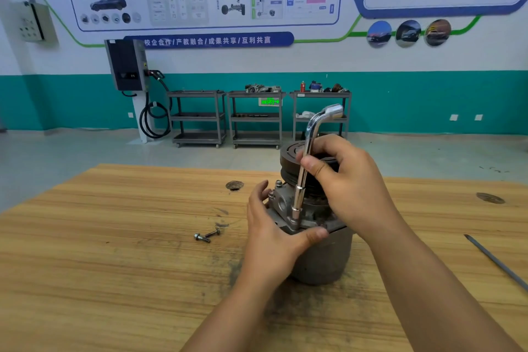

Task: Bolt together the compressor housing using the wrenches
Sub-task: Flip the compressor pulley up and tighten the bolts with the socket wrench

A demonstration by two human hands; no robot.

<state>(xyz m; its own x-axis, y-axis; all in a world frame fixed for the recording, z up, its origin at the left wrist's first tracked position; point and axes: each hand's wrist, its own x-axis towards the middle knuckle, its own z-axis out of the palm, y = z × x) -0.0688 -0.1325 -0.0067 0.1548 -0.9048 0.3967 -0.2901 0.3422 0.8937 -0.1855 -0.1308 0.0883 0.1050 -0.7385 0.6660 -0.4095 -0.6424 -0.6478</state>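
Wooden desk (114, 237) in a workshop, compressor housing (323, 260) upright near its middle.
From the head view I see my left grip (271, 237) clasping the housing's side, thumb on the flange; my right grip (343, 180) grasps the L-shaped wrench (307, 146), socket end down on the flange. Two loose bolts (207, 235) lie left.

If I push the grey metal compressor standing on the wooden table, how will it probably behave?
Probably heavy for its size: the grey metal compressor looks like solid cast metal. It stands on end with a black pulley on top, so a high push might tip it; the left hand holds it. Its round body would likely roll if it fell over.
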